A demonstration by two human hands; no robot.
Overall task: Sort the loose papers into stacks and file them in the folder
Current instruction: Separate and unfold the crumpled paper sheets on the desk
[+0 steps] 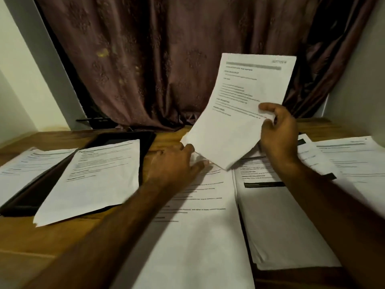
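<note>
No legible text on papers [245, 105]

Home room, likely a study corner. Wooden desk [25, 243] pushed against a window hung with heavy brown patterned curtain [158, 65], plain pale walls [18, 84] on both sides. Printed sheets [95, 180] spread over the desktop beside a black folder [116, 138], dim indoor light.
</note>
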